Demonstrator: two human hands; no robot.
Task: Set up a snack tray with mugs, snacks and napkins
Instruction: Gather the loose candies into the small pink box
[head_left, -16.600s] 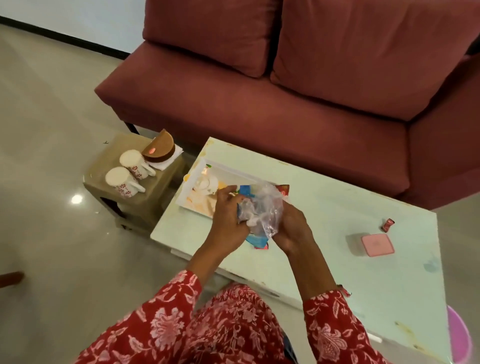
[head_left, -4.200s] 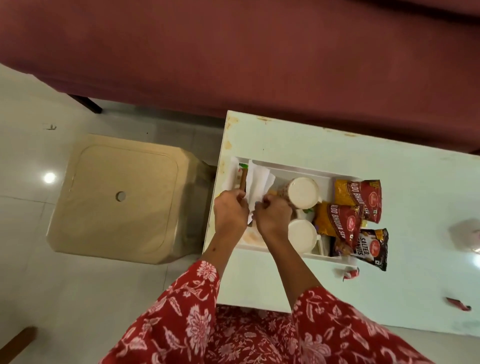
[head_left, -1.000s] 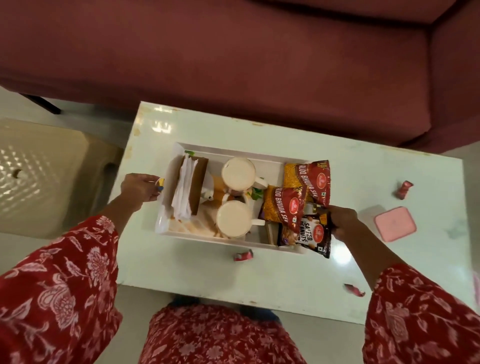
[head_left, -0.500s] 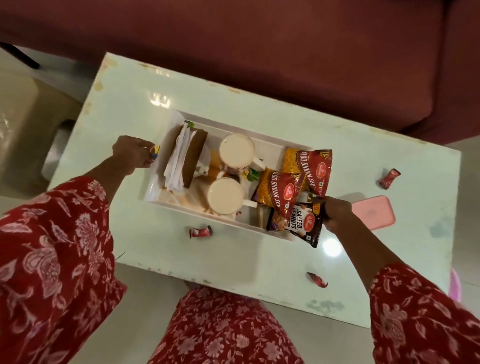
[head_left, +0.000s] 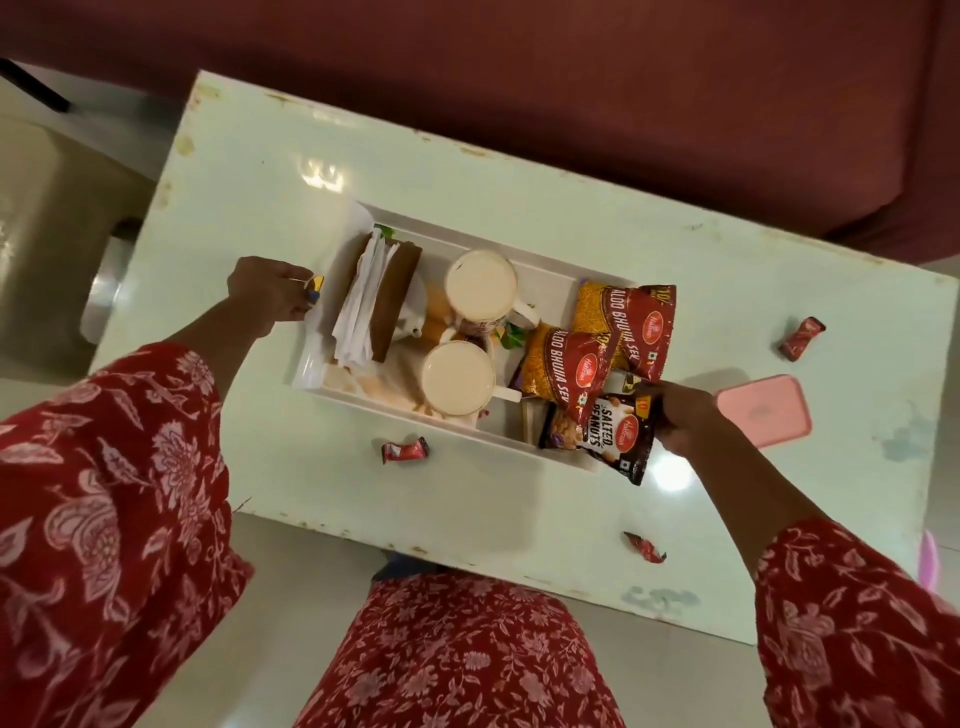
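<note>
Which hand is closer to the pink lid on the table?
Right. The right hand is at the tray's right end, just beside the pink lid; the left hand is at the tray's far left end.

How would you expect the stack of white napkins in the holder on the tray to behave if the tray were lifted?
The napkins look thin and loosely fanned, so they are probably light and floppy. They stand in a brown holder that leans to one side, so it may tip if the tray tilts. Both hands sit at the tray's ends, left hand and right hand, which should help keep it level.

Loose red sleeves (head_left: 104, 493) and matching lap cloth (head_left: 457, 654), printed with pale pink flowers.
</note>
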